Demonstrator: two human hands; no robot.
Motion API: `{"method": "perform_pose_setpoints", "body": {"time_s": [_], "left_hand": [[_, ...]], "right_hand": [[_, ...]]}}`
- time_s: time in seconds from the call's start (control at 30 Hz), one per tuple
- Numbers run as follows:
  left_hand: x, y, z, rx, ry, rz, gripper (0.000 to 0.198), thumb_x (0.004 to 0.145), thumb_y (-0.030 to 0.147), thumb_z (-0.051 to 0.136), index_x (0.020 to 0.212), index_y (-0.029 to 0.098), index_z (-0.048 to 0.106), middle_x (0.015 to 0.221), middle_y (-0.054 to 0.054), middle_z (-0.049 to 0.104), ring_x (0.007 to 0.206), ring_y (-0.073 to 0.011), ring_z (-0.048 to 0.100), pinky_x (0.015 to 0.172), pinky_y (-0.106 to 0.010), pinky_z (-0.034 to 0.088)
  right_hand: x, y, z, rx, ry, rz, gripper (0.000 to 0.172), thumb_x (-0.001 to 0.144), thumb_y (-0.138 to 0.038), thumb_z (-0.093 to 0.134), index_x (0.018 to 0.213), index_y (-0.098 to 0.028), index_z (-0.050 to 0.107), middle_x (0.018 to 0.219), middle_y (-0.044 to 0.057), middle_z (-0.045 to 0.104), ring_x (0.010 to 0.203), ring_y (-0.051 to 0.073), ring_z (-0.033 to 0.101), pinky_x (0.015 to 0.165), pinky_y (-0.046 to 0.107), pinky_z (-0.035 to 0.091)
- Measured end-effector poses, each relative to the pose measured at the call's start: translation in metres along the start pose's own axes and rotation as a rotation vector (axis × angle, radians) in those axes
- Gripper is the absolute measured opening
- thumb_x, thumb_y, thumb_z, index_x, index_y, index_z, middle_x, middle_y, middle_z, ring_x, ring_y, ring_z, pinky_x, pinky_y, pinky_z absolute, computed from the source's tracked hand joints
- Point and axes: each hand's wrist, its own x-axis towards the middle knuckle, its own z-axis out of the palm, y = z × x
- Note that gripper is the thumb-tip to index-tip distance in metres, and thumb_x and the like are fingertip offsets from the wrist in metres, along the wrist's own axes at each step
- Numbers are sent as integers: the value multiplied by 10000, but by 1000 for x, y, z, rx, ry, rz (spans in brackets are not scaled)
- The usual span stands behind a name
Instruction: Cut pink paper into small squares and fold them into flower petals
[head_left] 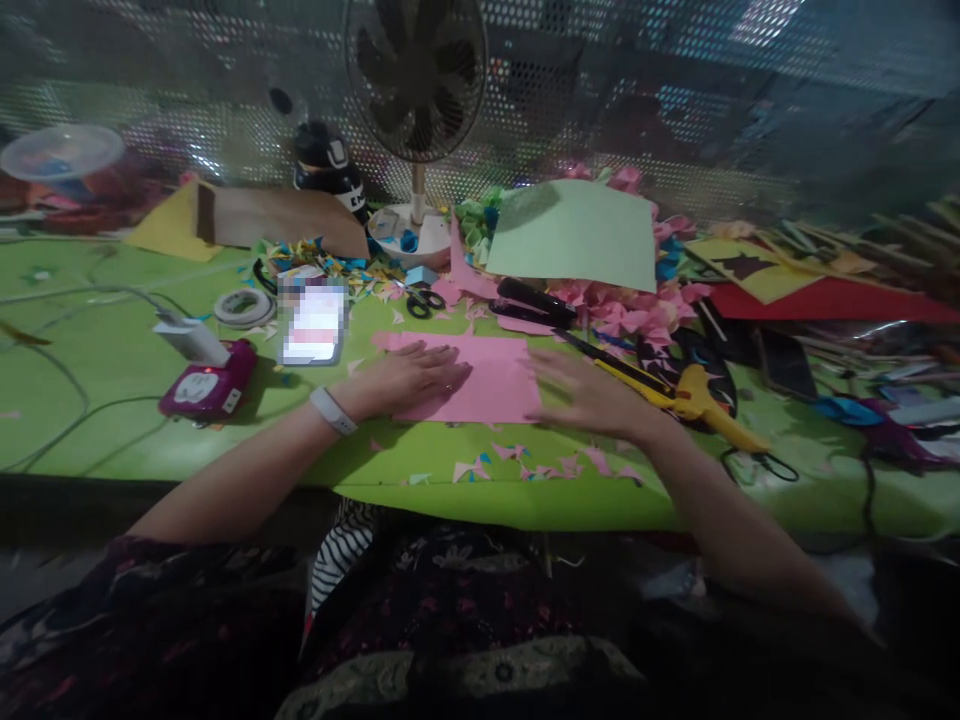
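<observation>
While the left hand [414, 378] lies flat, the right hand [589, 392] angles inward.

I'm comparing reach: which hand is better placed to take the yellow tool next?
Probably the right hand: it's nearer the yellow tool, while the left hand lies on the pink paper.

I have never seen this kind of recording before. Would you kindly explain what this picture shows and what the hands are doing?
There is no machine here: a person works with bare hands, seen from a camera on their head, looking forward and down. The left hand lies flat on pink paper. The right hand is blurred, spread at the paper's right edge; I cannot tell whether it touches. Neither seems to grip anything. The green table also bears a smartphone, tape roll, scissors, and black stapler. Behind stands a fan.
</observation>
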Motion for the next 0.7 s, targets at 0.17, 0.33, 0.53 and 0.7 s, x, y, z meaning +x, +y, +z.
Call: {"method": "perform_pose_setpoints", "body": {"time_s": [0.17,0.33,0.53,0.7], "left_hand": [[0,10,-9,-99,33,-18,626,1037,554,362,1558,207,377,1589,-125,419,1504,-269,345,1237,-463,246],[-3,13,-17,-210,2,-23,897,876,733,543,1564,186,362,1606,-141,382,1517,-294,312,1246,-449,239],[-1,10,-15,-180,80,12,691,925,643,537,1437,179,523,1532,-164,495,1405,-301,484,1181,-447,367],[-1,10,-12,-167,124,42,710,906,673,546,1400,163,547,1500,-194,517,1385,-329,501,1163,-496,396]], "right_hand": [[19,-27,6,-171,-174,-143,454,958,-249,527,1376,-95,614,1410,199,609,1230,323,647,996,489,556],[18,-25,-7,-225,-207,-228,574,896,-363,630,1399,-89,589,1455,182,561,1281,317,614,1016,443,557],[22,-29,-9,-256,-233,-131,360,953,-260,525,1221,-98,703,1338,171,667,1079,317,725,844,440,611],[22,-29,-12,-188,-211,-216,540,857,-382,682,1309,-88,642,1402,202,615,1189,354,664,937,468,570]]}}
